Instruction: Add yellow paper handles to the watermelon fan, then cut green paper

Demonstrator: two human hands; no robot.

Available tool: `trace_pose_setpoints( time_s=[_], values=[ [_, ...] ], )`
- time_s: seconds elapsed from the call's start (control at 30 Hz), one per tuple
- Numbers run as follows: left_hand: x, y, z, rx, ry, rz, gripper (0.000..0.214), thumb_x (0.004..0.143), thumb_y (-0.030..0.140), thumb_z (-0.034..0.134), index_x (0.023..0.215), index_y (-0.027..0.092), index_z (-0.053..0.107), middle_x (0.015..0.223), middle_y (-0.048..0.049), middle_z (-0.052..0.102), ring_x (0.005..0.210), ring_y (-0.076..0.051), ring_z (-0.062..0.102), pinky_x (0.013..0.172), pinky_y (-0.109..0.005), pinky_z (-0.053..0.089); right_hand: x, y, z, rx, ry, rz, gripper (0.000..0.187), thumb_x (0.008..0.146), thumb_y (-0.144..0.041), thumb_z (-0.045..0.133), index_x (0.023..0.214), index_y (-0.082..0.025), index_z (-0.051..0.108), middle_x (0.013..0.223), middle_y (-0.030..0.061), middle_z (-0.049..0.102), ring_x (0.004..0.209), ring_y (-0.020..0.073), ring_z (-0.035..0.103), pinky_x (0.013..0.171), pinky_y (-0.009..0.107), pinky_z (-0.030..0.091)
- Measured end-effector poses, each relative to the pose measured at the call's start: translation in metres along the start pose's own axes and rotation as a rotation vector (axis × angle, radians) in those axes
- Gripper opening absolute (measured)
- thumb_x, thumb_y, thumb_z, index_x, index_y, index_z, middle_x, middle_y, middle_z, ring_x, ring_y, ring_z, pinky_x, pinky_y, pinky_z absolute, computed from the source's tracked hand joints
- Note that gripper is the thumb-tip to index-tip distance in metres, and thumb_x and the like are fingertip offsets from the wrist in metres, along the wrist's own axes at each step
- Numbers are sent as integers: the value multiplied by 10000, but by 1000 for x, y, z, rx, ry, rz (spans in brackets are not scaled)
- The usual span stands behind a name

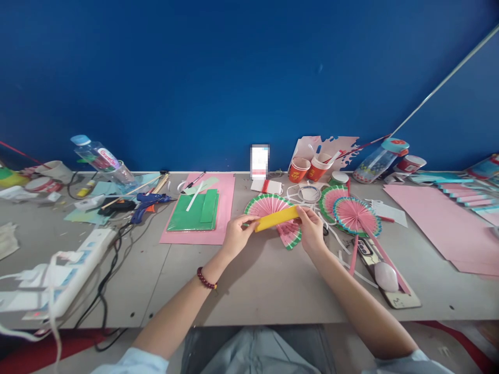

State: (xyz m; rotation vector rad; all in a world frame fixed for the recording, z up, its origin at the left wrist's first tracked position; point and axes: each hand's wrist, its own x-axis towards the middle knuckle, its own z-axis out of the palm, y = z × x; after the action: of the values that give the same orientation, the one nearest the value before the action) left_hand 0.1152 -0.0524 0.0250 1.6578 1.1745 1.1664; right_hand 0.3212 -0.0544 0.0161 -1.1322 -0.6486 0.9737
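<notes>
A flat yellow strip (pixel 276 218), perhaps folded paper, is stretched between my two hands above the table. My left hand (pixel 238 235) pinches its left end, and my right hand (pixel 311 228) pinches its right end, a little higher. Behind and below the strip lies a pleated pink paper fan (pixel 265 205) with a green rim, partly hidden by the strip and my right hand. To the right of my right hand lie another green-rimmed pleated fan (pixel 330 200) and a round pink fan with a blue rim (pixel 353 214).
On the left are a glue gun (pixel 146 205), a power strip (pixel 83 267) with cables and a leaning bottle (pixel 103 158). Green paper (pixel 189 215) lies on pink sheets. Red paper cups (pixel 300 169) stand at the back; a phone (pixel 366 249) and white mouse (pixel 386 276) lie right.
</notes>
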Motion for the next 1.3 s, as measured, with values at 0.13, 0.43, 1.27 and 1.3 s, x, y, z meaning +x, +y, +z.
trace_pose_setpoints(
  time_s=[0.13, 0.43, 1.27, 1.3],
  values=[
    [0, 2, -1, 27, 8, 26, 169, 805, 282, 602, 883, 189, 720, 925, -58, 717, 856, -183, 668, 688, -248, 545, -1, -1, 1, 2, 10, 0, 275, 622, -416, 751, 699, -176, 642, 639, -20, 595, 517, 87, 490, 475, 206, 398],
    [0, 2, -1, 22, -33, -3, 159, 801, 268, 598, 878, 187, 712, 922, -59, 714, 851, -182, 661, 701, -253, 536, 0, 2, -1, 18, -9, 15, 252, 635, -402, 745, 701, -181, 641, 645, -25, 586, 516, 83, 483, 469, 202, 394],
    [-9, 12, 9, -24, -86, -25, 131, 770, 224, 609, 838, 163, 702, 882, -69, 714, 767, -163, 662, 685, -262, 540, 7, 1, -6, -426, 48, -236, 259, 766, -439, 573, 791, -182, 598, 663, 5, 611, 486, 133, 531, 463, 267, 450],
    [-10, 13, 9, -16, -80, -8, 131, 773, 213, 601, 839, 166, 703, 890, -67, 712, 774, -161, 662, 685, -257, 539, 9, 2, -7, -453, 40, -244, 256, 770, -437, 564, 795, -184, 592, 674, 11, 614, 494, 138, 537, 464, 268, 450]
  ],
)
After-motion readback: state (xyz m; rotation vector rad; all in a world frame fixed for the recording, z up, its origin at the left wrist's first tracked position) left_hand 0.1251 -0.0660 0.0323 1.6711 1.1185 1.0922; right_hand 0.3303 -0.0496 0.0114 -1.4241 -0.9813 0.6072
